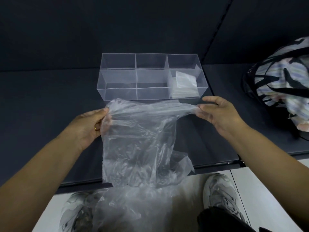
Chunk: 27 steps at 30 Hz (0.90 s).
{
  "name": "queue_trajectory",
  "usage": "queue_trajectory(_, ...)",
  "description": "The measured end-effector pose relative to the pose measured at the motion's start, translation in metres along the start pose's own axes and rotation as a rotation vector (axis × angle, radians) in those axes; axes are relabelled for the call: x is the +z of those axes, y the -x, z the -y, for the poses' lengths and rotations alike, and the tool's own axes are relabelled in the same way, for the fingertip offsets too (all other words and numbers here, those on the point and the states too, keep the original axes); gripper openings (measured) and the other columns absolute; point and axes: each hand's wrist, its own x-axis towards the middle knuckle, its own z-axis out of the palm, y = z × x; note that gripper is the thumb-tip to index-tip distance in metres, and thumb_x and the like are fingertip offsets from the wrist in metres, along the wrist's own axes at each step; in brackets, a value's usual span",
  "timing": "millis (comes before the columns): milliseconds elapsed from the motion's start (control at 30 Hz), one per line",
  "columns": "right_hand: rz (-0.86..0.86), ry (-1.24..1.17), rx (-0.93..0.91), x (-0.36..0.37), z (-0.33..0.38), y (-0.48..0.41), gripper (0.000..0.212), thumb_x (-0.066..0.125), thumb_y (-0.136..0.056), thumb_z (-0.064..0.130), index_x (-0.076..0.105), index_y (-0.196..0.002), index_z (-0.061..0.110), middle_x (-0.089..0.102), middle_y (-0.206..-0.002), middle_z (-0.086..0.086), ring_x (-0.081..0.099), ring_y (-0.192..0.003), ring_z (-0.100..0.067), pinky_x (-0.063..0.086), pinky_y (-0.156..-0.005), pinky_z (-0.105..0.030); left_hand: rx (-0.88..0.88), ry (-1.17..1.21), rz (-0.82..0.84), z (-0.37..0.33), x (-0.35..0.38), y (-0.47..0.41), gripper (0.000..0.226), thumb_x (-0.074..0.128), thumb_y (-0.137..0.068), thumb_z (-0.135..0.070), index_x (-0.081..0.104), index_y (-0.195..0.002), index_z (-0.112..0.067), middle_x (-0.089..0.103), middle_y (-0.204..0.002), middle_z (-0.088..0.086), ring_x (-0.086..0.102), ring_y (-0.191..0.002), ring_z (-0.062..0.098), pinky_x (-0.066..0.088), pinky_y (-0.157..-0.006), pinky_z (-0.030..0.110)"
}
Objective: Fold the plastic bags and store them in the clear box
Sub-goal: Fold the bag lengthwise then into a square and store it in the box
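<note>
A crumpled clear plastic bag (138, 148) hangs stretched between my two hands above the dark table and trails past its front edge toward the floor. My left hand (90, 124) grips the bag's upper left end, a gold ring on one finger. My right hand (219, 113) pinches the upper right end. Behind the bag stands the clear box (120, 84), split into three compartments. Folded plastic bags (184, 86) lie in its right compartment; the left and middle ones hold nothing.
A black mesh basket (282, 87) stuffed with striped and pale bags sits at the right on the dark table (41, 101). The table's front edge runs below the bag. My two grey shoes (219, 193) stand on the pale floor.
</note>
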Motion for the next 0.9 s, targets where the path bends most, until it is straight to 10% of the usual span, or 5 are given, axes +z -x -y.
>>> queue_trajectory(700, -0.230, 0.360, -0.375, -0.025, 0.008, -0.023, 0.012, 0.062, -0.091, 0.009, 0.060, -0.102, 0.014, 0.063, -0.093, -0.005, 0.060, -0.081, -0.010, 0.051, -0.073, -0.024, 0.016, -0.038, -0.166, -0.006, 0.004, -0.009, 0.029, 0.064, -0.089, -0.040, 0.067, -0.103, -0.015, 0.070, -0.097, 0.001, 0.069, -0.077, 0.012, 0.057, -0.071, 0.028)
queue_trajectory(900, 0.283, 0.492, -0.040, -0.015, -0.007, 0.066, 0.056, 0.064, -0.061, 0.061, 0.070, -0.094, 0.016, 0.073, -0.088, 0.002, 0.066, -0.078, -0.004, 0.051, -0.066, -0.014, -0.185, 0.051, 0.121, 0.016, -0.032, 0.024, 0.066, 0.056, -0.073, -0.062, 0.057, -0.115, -0.011, 0.072, -0.109, 0.005, 0.070, -0.098, 0.016, 0.052, -0.078, 0.032)
